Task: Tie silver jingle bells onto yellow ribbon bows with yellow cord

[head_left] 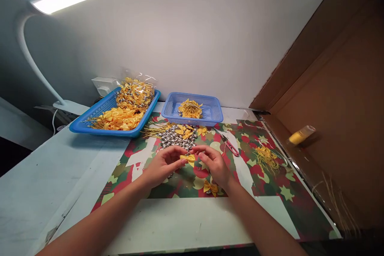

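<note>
Between my two hands is a small yellow ribbon bow, held just above the patterned table cover. My left hand pinches its left side between thumb and fingers. My right hand is at the bow's right side, thumb and fingers curled close together; what they grip is too small to make out. Just beyond my fingers lies a heap of silver bells, with several yellow bows on its far side. Another yellow bow rests on the cover below my right hand.
A blue basket with many yellow bows and a filled clear bag stands at the back left. A smaller blue basket holds more bows. Red-handled thread snips lie to the right, near a bundle of yellow strings. A lamp arches overhead.
</note>
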A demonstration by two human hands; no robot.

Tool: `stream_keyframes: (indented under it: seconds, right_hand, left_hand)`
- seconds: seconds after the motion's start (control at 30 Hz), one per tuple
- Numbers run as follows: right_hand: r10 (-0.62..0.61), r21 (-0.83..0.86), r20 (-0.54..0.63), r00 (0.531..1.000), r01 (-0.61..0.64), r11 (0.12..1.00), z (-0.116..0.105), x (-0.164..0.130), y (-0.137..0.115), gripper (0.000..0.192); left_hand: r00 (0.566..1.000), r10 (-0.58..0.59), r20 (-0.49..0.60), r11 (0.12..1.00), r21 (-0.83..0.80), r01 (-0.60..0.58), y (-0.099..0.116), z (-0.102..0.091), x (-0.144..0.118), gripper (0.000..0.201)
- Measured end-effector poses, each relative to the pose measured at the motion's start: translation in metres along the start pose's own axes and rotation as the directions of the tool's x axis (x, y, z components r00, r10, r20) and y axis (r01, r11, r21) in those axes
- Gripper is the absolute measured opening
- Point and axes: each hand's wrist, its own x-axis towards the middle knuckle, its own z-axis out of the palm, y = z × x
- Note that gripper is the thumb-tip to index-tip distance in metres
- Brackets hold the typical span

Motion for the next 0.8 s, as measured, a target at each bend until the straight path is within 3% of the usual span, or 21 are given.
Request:
stream_keyframes:
  seconds: [0.17,0.23,0.33,0.43,0.63,0.8]
  right_hand:
    - [-0.121,-0.270,0.006,0.993,0.118,0.956,0.006,-0.004,-0.003,0.009]
    - [-0.081,-0.239,-0.011,0.997,0.076,0.968,0.006,-0.004,-0.002,0.006]
    - [-0.006,-0.051,0.006,1.000,0.006,0.999,0.003,-0.003,0.002,0.011]
    - [-0.012,0.066,0.042,0.999,0.009,0.998,0.001,-0.003,0.003,0.019]
    - [-0.185,-0.227,0.081,0.979,0.199,0.953,0.005,-0.005,-0.003,0.013]
    - [-0.182,-0.240,0.129,0.975,0.209,0.948,0.007,-0.007,-0.004,0.006]
  left_hand:
    - [1.000,-0.014,-0.017,0.996,0.091,0.015,0.001,0.000,-0.001,0.028]
    - [1.000,-0.023,-0.005,0.997,0.071,0.023,0.001,0.000,-0.001,0.030]
    - [0.999,-0.042,0.019,0.999,0.012,0.042,0.003,0.000,-0.001,0.029]
    - [0.997,-0.073,0.039,0.996,-0.051,0.075,0.004,0.000,-0.002,0.028]
    - [0.970,-0.116,0.215,0.973,-0.173,0.155,0.004,0.005,-0.004,0.038]
    - [0.982,-0.060,0.181,0.995,-0.063,0.073,0.006,0.012,-0.008,0.037]
